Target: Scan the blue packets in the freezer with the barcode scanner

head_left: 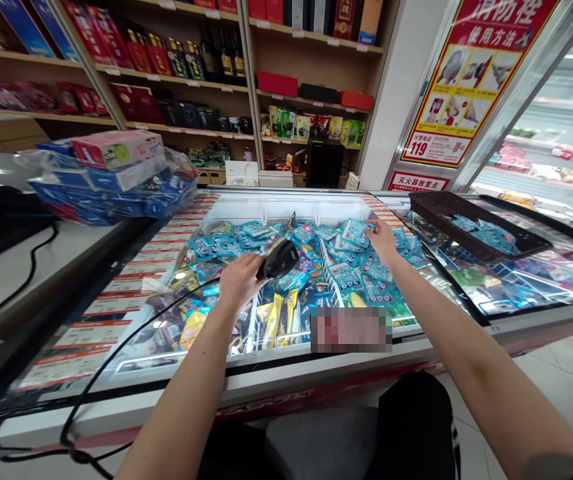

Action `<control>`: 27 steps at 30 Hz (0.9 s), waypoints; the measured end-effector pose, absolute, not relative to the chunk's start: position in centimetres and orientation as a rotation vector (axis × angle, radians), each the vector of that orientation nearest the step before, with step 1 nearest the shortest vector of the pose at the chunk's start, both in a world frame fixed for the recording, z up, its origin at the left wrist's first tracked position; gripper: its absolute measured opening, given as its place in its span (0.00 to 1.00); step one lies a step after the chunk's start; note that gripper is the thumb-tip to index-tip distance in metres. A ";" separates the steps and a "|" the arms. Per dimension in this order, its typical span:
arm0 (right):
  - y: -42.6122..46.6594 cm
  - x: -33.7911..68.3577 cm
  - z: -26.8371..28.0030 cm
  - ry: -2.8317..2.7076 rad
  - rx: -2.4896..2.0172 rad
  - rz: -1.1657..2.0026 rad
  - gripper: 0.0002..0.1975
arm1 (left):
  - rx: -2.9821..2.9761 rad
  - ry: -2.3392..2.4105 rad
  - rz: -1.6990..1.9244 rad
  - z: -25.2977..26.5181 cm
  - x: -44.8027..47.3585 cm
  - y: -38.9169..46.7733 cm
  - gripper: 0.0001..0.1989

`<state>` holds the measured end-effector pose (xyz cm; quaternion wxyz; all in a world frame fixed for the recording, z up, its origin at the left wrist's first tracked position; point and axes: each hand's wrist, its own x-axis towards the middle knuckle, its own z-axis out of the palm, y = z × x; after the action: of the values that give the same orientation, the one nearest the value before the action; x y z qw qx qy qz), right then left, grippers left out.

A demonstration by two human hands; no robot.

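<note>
My left hand (237, 281) is wrapped round the handle of a black barcode scanner (280, 260), held over the middle of the chest freezer (246, 209). A black cable (131, 337) runs from the scanner past my left forearm to the lower left. At the right compartment, my right hand (382, 239) pinches the edge of a light-blue ice cream packet (355, 232) between thumb and fingers. Beneath it lie several similar blue packets (346, 273) in a pile. White wire dividers (330, 270) separate the compartments, and yellow wrapped ice creams (273, 320) lie in the middle one.
A dark brown tray (526, 248) with blue packets rests on the freezer at right. On the left counter sit plastic-wrapped blue boxes (111, 183) with a pink box (119, 148) on top. Price labels (101, 303) line the glass at left. Stocked shelves (181, 80) stand behind.
</note>
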<state>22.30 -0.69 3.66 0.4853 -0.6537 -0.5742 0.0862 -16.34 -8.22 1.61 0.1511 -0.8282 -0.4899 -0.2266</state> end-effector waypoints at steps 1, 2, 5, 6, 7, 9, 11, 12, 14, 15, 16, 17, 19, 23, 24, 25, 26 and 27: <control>-1.0 22.7 3.5 -1.423 -1.649 0.127 0.16 | -2.371 -1.410 -0.646 1.6 -16.4 -8.2 0.18; -1.2 23.1 3.3 -1.456 -1.695 0.061 0.15 | -2.360 -1.415 -0.639 1.6 -16.5 -8.2 0.18; -1.9 23.2 2.8 -1.534 -1.828 -0.114 0.15 | -2.315 -1.449 -0.622 1.6 -17.1 -8.1 0.16; -2.1 22.9 2.8 -1.540 -1.872 -0.172 0.16 | -2.301 -1.461 -0.619 1.5 -17.5 -8.1 0.16; -2.3 22.4 2.8 -1.543 -1.905 -0.228 0.16 | -2.286 -1.473 -0.618 1.5 -18.0 -8.1 0.16; -2.5 21.0 3.0 -1.575 -1.919 -0.297 0.16 | -2.250 -1.501 -0.616 1.6 -18.9 -8.2 0.15; -2.4 19.1 3.2 -1.689 -1.859 -0.301 0.16 | -2.197 -1.537 -0.625 1.6 -19.8 -8.3 0.15; -2.3 17.9 3.3 -1.749 -1.830 -0.288 0.16 | -2.169 -1.557 -0.635 1.6 -20.2 -8.3 0.15; -2.0 15.4 3.2 -1.875 -1.753 -0.264 0.16 | -2.130 -1.585 -0.660 1.7 -20.7 -8.4 0.15; -1.7 14.1 3.0 -1.940 -1.708 -0.246 0.16 | -2.120 -1.593 -0.667 1.8 -20.9 -8.5 0.15; -1.5 12.8 2.8 -2.009 -1.666 -0.211 0.16 | -2.114 -1.600 -0.670 1.9 -21.1 -8.5 0.15; -1.2 11.5 2.5 -2.077 -1.624 -0.169 0.17 | -2.111 -1.607 -0.668 2.0 -21.3 -8.6 0.15; -0.6 9.3 1.7 -2.187 -1.537 -0.111 0.20 | -2.097 -1.638 -0.649 2.2 -21.9 -8.9 0.15; 0.7 6.1 0.0 -2.296 -1.495 -0.053 0.23 | -2.013 -1.752 -0.610 2.6 -24.1 -9.6 0.15; 1.0 5.6 -0.3 -2.286 -1.509 -0.053 0.23 | -1.986 -1.781 -0.612 2.7 -24.7 -9.8 0.16; 1.3 5.1 -0.5 -2.270 -1.515 -0.050 0.23 | -1.959 -1.809 -0.618 2.7 -25.3 -9.9 0.16; 1.6 4.7 -0.5 -2.258 -1.505 -0.042 0.23 | -1.932 -1.836 -0.625 2.8 -25.8 -9.9 0.17; 1.8 4.3 -0.5 -2.254 -1.477 -0.029 0.23 | -1.909 -1.859 -0.629 2.8 -26.3 -10.0 0.18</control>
<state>4.27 1.84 -0.51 0.2214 -0.5344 -0.8156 -0.0105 -26.35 -9.95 2.82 0.2005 -0.6829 -0.6654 -0.2252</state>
